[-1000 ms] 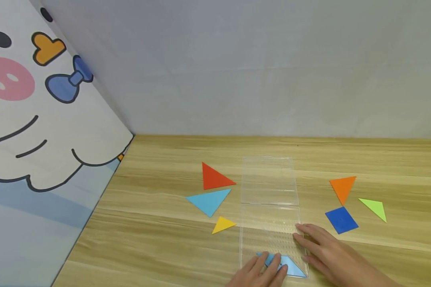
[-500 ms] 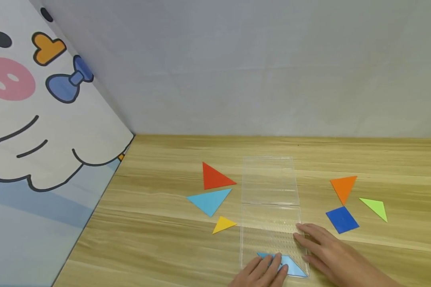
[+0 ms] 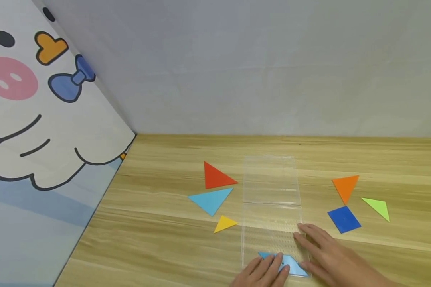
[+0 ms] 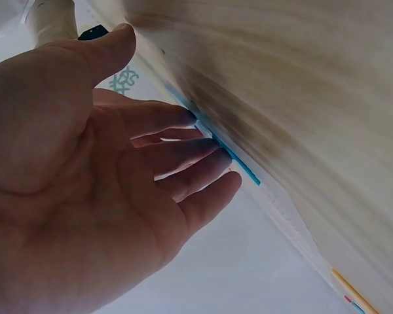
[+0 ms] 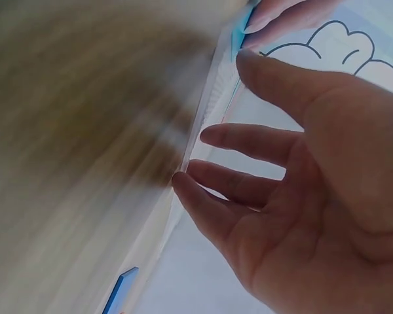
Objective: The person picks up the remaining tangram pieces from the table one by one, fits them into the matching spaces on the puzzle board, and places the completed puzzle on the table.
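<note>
A clear plastic case [image 3: 269, 223] lies unfolded flat on the wooden table, its two halves joined by a hinge. In its near end is a light blue flat piece [image 3: 295, 266] with slanted ends, partly covered by fingers. My left hand [image 3: 260, 273] rests its fingertips on that piece; the left wrist view shows the fingers [image 4: 190, 163] extended against the blue edge. My right hand [image 3: 330, 257] lies along the case's right edge, fingers spread and touching the rim. Its thumb is by the piece's right corner, and the right wrist view shows the thumb [image 5: 275, 75] near the blue piece.
Left of the case lie a red triangle [image 3: 217, 177], a light blue triangle [image 3: 212, 200] and a yellow triangle [image 3: 225, 224]. To its right are an orange triangle [image 3: 346, 188], a lime green triangle [image 3: 378, 208] and a dark blue square [image 3: 344, 219]. A pale wall [image 3: 273, 71] rises behind.
My right thumb has shifted slightly left onto the right corner of the light blue piece. The left fingers have slid a little to the right. The whole head view has drifted slightly.
</note>
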Demonstrator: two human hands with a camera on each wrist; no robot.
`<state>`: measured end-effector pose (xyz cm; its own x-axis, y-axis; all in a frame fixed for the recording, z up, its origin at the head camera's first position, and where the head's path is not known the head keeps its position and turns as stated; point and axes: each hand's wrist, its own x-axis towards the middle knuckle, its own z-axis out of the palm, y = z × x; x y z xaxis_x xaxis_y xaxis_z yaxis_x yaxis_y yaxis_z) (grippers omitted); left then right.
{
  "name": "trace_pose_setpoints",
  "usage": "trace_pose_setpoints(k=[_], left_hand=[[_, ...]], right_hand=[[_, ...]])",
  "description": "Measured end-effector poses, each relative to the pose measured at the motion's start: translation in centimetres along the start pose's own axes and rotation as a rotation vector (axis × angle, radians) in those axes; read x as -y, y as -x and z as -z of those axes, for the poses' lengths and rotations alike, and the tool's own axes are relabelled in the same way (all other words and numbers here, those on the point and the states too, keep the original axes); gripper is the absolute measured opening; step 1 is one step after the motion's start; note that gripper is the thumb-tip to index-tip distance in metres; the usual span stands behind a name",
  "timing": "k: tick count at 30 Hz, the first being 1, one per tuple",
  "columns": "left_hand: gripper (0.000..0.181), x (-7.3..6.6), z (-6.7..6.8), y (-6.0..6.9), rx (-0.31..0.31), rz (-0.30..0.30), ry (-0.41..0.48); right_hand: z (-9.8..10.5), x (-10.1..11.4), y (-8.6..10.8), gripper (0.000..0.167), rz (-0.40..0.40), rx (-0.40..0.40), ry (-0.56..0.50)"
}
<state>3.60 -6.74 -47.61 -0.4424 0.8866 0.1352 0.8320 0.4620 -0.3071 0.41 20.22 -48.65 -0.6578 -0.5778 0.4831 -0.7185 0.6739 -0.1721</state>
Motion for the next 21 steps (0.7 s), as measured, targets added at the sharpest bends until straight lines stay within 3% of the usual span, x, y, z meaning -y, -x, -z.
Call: trace_pose_setpoints(k=[5,13,21], left_hand=[[0.060,-0.08,0.16,0.15,0.057,0.001,0.029],[0.057,-0.09,-0.32,0.24,-0.018,-0.001,0.018],[0.060,0.73,0.68,0.38,0.069,-0.042,0.035]], right_hand=[[-0.32,0.15,0.16,0.067,0.019,0.002,0.025],[-0.32,0.28,0.32,0.067,-0.003,0.024,0.019],[-0.27,0.41,0.33,0.067,-0.016,0.045,0.012]])
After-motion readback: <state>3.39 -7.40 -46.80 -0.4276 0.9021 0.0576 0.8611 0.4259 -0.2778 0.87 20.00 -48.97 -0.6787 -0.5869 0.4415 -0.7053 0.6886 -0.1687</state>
